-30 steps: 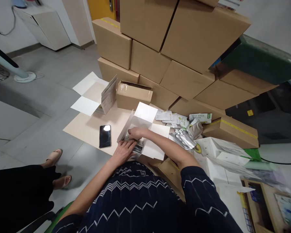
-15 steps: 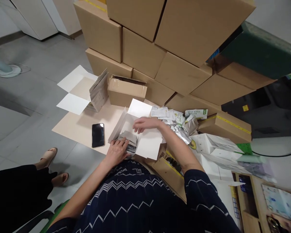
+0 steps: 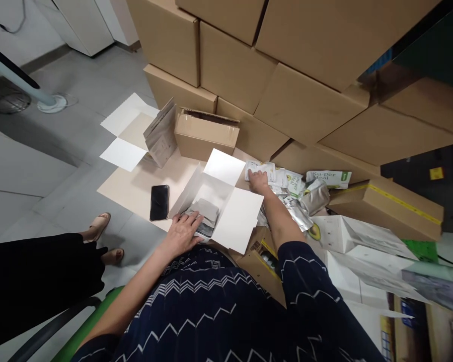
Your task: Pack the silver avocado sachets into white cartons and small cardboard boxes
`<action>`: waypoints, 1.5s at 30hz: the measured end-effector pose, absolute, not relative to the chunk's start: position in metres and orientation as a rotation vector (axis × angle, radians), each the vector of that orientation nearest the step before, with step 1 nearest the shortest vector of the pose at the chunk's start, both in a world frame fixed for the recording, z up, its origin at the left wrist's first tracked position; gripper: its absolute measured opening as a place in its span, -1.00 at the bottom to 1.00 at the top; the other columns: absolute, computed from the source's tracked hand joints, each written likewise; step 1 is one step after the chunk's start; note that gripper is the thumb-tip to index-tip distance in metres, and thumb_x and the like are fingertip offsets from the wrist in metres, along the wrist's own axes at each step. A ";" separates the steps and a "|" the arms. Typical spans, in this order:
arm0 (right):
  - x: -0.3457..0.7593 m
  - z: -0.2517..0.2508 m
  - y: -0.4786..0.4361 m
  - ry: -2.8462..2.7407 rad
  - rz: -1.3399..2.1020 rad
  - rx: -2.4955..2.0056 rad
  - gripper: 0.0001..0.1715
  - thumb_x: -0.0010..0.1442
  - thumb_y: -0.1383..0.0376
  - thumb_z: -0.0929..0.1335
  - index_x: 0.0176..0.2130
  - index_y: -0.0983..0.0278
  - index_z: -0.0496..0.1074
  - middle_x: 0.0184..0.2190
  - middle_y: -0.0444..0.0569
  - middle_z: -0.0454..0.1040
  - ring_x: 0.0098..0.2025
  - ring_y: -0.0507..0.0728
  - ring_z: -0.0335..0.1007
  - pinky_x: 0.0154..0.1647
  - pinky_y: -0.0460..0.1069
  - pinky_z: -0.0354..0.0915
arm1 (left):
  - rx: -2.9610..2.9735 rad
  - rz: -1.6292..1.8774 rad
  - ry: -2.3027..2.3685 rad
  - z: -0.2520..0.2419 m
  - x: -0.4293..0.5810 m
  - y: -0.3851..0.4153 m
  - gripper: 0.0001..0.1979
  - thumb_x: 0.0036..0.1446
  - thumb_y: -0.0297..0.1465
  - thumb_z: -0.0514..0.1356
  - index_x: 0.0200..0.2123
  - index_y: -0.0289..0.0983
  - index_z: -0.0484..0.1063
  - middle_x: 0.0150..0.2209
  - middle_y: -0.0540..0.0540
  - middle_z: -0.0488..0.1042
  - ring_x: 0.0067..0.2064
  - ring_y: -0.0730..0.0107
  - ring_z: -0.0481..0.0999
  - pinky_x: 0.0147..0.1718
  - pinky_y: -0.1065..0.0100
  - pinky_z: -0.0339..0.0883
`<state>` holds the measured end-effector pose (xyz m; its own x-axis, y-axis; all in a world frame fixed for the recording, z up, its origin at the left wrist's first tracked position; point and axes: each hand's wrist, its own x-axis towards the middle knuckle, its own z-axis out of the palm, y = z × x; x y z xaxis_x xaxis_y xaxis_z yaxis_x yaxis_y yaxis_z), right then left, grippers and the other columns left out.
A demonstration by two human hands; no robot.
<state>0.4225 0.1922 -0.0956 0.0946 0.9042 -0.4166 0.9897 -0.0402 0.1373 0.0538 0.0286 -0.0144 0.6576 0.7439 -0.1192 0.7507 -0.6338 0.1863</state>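
A white carton (image 3: 238, 221) stands with its flaps folded out, and grey pouches (image 3: 204, 210) lie inside it. My left hand (image 3: 183, 232) rests over the carton's near left edge, fingers spread and touching the pouches. To the right, my right hand (image 3: 258, 182) reaches past the flaps to a white pouch (image 3: 269, 171) at the end of a loose pile. Its fingers touch that pouch and look slightly apart. More pouches (image 3: 295, 185), white printed and silver, spread out beyond the hand.
A phone (image 3: 159, 202) lies left of the carton. Behind stand a brown box (image 3: 207, 138), another opened white carton (image 3: 162, 136) and tall stacked brown cartons (image 3: 234, 65). White avocado-printed boxes (image 3: 347, 234) are at right. Another person's sandalled feet (image 3: 100, 226) show at left.
My right hand has moved from above the open carton, right and away from me, to the pouch pile. My left hand has stayed on the carton. The view has shifted slightly.
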 end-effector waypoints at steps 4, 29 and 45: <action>0.428 -0.088 0.191 1.895 -0.268 1.998 -0.48 0.24 0.45 0.24 0.16 0.46 0.41 0.01 0.39 0.50 0.19 0.38 0.21 0.15 0.21 0.10 | 2.640 -0.065 1.212 -0.013 0.054 0.028 -0.40 0.21 -0.17 0.24 0.27 -0.20 0.28 0.30 -0.29 0.31 0.12 -0.04 0.42 0.06 -0.02 0.20; 0.441 0.001 0.172 1.876 -0.306 2.765 -0.64 0.25 0.31 0.23 -0.08 0.36 0.52 -0.29 0.18 0.56 -0.11 0.24 0.45 -0.07 0.12 0.33 | 2.621 -0.062 1.235 -0.016 0.053 0.027 -0.38 0.18 -0.18 0.27 0.26 -0.25 0.29 0.30 -0.28 0.31 0.10 -0.01 0.42 0.08 0.00 0.21; 0.273 0.034 0.089 2.341 -0.905 1.797 -0.70 0.17 0.46 0.27 -0.17 0.33 0.54 -0.26 0.05 0.59 -0.21 0.15 0.47 -0.19 -0.04 0.28 | 2.601 -0.050 1.184 -0.013 0.055 0.030 -0.35 0.15 -0.18 0.32 0.26 -0.25 0.30 0.29 -0.34 0.30 0.11 -0.09 0.43 0.11 -0.05 0.21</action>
